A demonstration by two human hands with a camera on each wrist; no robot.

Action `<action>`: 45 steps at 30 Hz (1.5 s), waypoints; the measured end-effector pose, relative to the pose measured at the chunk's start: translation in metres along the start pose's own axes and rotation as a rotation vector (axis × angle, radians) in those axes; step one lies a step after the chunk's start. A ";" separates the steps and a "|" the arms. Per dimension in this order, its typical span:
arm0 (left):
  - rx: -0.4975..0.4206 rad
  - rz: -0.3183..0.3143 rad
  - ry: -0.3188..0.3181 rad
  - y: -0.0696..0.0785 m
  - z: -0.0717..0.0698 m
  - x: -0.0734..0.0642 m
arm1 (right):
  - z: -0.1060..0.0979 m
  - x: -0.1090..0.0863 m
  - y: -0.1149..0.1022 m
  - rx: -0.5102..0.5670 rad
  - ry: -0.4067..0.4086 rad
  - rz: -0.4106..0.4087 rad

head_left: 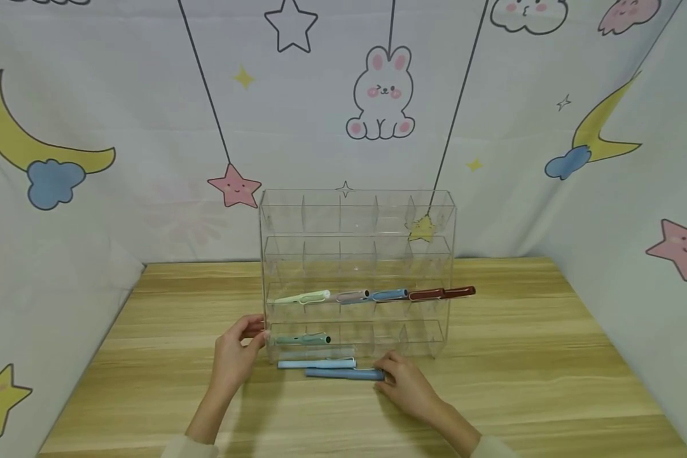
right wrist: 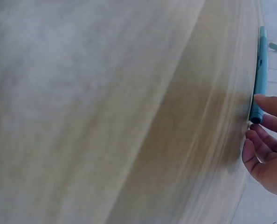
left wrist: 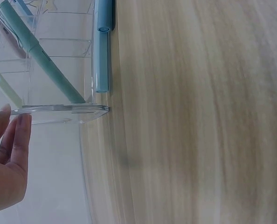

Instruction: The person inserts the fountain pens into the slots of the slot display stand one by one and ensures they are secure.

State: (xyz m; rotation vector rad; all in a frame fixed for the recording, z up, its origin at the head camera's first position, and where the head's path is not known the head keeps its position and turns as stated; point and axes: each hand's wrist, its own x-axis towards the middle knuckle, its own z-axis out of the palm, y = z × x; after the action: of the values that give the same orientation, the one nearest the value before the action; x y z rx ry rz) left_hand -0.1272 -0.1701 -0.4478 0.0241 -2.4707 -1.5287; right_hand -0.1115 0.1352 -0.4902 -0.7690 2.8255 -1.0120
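Note:
A clear acrylic pen rack (head_left: 357,245) with tiered compartments stands on the table. My left hand (head_left: 236,348) pinches its left side panel between thumb and fingers, as the left wrist view shows too. A darker blue pen (head_left: 343,374) lies on the table before the rack, and my right hand (head_left: 405,387) holds its right end between thumb and fingertips (right wrist: 269,122). Just behind it lies a light blue pen (head_left: 298,364), along the rack's front. A green pen (head_left: 300,340) rests in the lowest tier at the left.
One tier higher sit a pale green pen (head_left: 300,298), a greyish-pink pen (head_left: 349,296), a blue pen (head_left: 389,294) and a dark red pen (head_left: 426,294), whose end juts past the rack's right side. Printed cloth (head_left: 149,127) hangs behind and beside the wooden table (head_left: 521,356).

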 end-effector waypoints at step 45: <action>0.003 -0.002 0.010 0.002 0.002 -0.001 | -0.070 0.014 -0.010 0.042 0.303 -0.344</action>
State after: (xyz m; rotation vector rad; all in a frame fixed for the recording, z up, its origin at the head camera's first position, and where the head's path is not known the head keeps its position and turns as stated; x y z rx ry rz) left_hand -0.1268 -0.1678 -0.4472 0.0350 -2.4664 -1.5216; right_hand -0.1330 0.1625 -0.4275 -1.2248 2.9677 -1.3312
